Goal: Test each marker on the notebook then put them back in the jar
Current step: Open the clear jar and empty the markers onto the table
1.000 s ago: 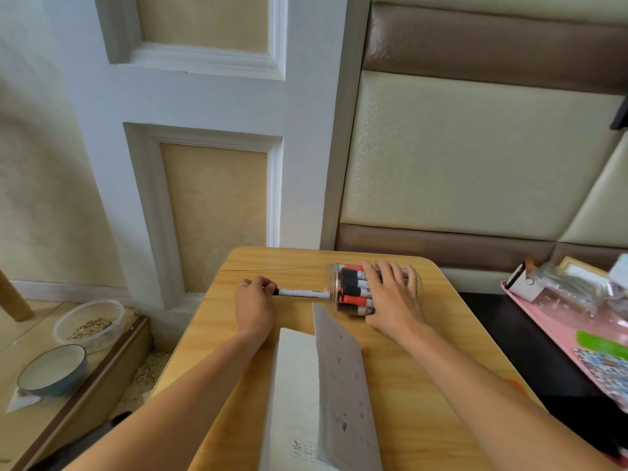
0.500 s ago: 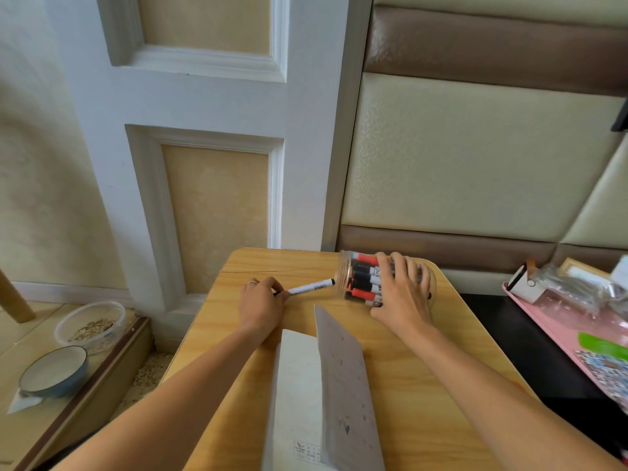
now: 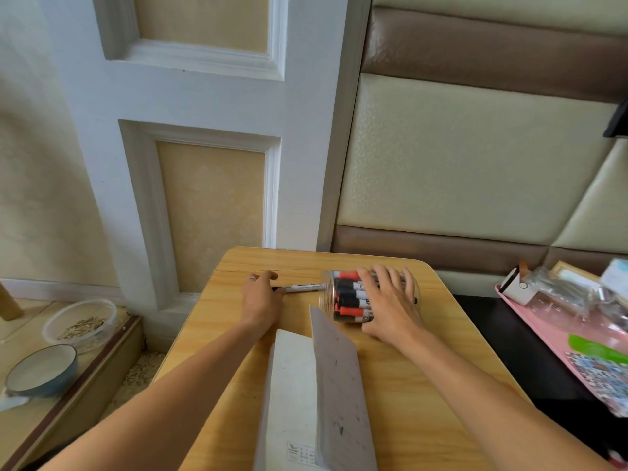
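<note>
A clear jar [image 3: 343, 297] lies on its side on the wooden table [image 3: 424, 385], its mouth facing left, with several red and black markers inside. My right hand [image 3: 390, 300] rests over the jar with fingers spread and curved around it. My left hand [image 3: 261, 297] pinches the black end of a white marker [image 3: 302, 287] that lies level, its far tip at the jar's mouth. A notebook [image 3: 316, 396] lies near me on the table, with one grey page standing up and small marks on it.
A pink tray [image 3: 550, 348] with packets and boxes sits to the right over a dark surface. Left of the table, lower down, stand a clear container of seeds [image 3: 81, 324] and a blue-rimmed bowl [image 3: 40, 375]. A wall and padded panel rise behind the table.
The jar, lifted slightly half a second ago, is back down on the table. The marker in my left hand has gone from tilted to level, its tip at the jar's mouth.
</note>
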